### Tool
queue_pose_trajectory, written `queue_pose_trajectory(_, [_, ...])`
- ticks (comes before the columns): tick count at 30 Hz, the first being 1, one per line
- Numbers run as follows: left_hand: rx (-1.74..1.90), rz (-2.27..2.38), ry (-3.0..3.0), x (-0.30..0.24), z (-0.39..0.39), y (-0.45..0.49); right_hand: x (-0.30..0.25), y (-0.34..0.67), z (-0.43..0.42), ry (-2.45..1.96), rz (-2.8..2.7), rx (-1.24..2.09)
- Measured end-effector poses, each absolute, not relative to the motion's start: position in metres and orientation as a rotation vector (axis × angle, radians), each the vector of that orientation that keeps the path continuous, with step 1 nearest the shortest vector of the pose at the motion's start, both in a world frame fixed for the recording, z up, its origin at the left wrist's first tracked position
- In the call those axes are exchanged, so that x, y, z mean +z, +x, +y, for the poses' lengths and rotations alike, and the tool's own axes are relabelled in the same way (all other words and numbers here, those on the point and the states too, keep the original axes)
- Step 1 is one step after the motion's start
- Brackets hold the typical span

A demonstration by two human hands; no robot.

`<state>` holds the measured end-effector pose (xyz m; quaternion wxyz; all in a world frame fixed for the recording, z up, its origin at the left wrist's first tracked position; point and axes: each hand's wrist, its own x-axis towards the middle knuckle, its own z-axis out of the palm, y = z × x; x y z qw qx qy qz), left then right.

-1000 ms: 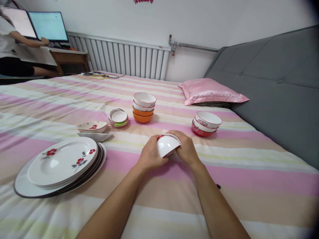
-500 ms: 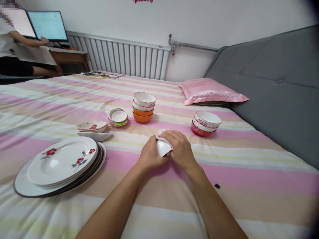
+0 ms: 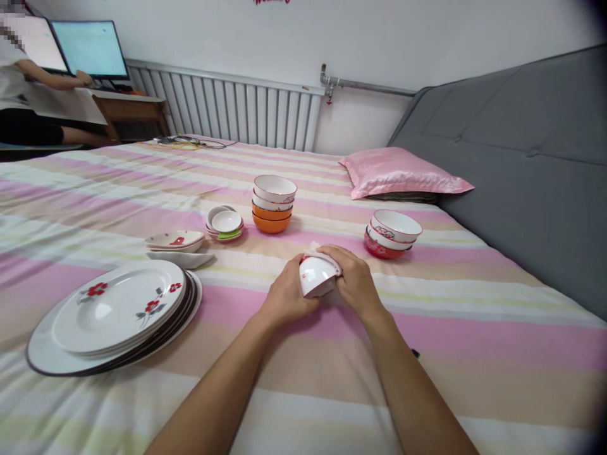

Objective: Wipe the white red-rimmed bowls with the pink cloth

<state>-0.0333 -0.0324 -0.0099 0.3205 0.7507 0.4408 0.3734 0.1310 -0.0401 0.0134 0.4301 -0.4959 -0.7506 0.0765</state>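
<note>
A white bowl [image 3: 315, 274] with small red marks is tilted over, its outer side facing me, just above the striped bedsheet. My left hand [image 3: 287, 292] grips it by the left side, fingers wrapped round behind. On the upper right side of the bowl, my right hand [image 3: 355, 277] presses a pale pinkish-white cloth [image 3: 332, 258], fingers closed over it. Beyond the hands stands a stack of bowls [image 3: 274, 205], white above orange. To their right is another stack of bowls [image 3: 392, 234], two white over a red one.
At the left lie stacked plates [image 3: 121, 306], oval dishes [image 3: 174, 240] and small saucers [image 3: 226, 221]. A small black object [image 3: 416, 353] sits by my right forearm. Further off are a pink pillow [image 3: 403, 170], cables [image 3: 194, 142], a grey headboard [image 3: 516, 151] and a person [image 3: 42, 79] at monitors.
My right hand has slid a little to the right with the cloth, uncovering more of the bowl. The bowl has turned slightly in my left hand.
</note>
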Motion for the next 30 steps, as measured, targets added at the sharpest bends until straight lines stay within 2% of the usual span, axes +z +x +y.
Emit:
queue_pose_trajectory(4, [1.035, 1.096, 1.933, -0.007, -0.03, -0.034, 0.002, 0.135, -0.032, -1.202, -1.643, 0.371])
queue_pose_trajectory(10, [1.101, 0.998, 1.782, 0.001, -0.03, -0.034, -0.027, 0.131, -0.017, -0.987, -1.152, 0.935])
queue_pose_trajectory(15, [1.048, 1.155, 1.764, 0.005, -0.033, -0.033, -0.04, 0.127, -0.013, -0.958, -1.055, 1.102])
queue_pose_trajectory(18, [1.022, 1.221, 1.803, 0.007, -0.035, -0.032, -0.04, 0.129, -0.013, -0.983, -1.121, 1.046])
queue_pose_trajectory(30, [1.015, 1.206, 1.953, -0.001, -0.035, -0.034, 0.0, 0.128, -0.032, -1.203, -1.563, 0.484])
